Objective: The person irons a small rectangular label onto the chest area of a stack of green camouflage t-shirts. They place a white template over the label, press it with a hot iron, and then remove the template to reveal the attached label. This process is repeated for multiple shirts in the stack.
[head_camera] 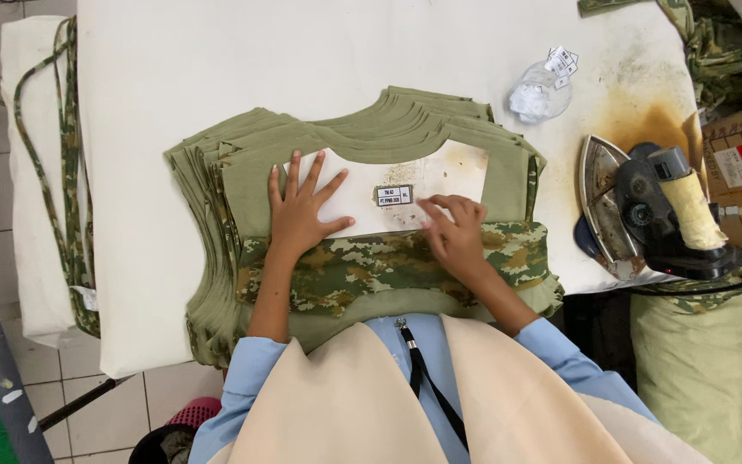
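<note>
Head view, item by item.

1. Left hand: you are pressing it flat, fingers spread apart, on the white card template at its left end. It is gripping nothing.

2. Right hand: you are resting it with fingers curled loosely together, tips touching the template's near edge where the camouflage band is meeting it. It is not clamped on anything that shows.

3. Small label: lying on the template, between your hands and just left of the right fingertips. Risk: with nothing pinning it, a brush from those fingers is likely to skew it.

4. Stack of olive fabric pieces: lying in the middle of the counter, under the template, edges fanned out to the left and far sides. Risk: pressure from one hand only may be sliding the top layer off the ones beneath.

5. Camouflage band: crossing the stack on the near side, under both wrists. Risk: a dragging sleeve may be pulling it crooked.

6. Iron: sitting at the right end of the counter, close to the stack's right edge, beside a brown scorch stain. Risk: whether it is hot cannot be told; a reach to the right may be meeting the soleplate, and fabric drifting that way may be marked.

7. Clear bag of tags: lying at the far right, well apart from your hands.
</note>
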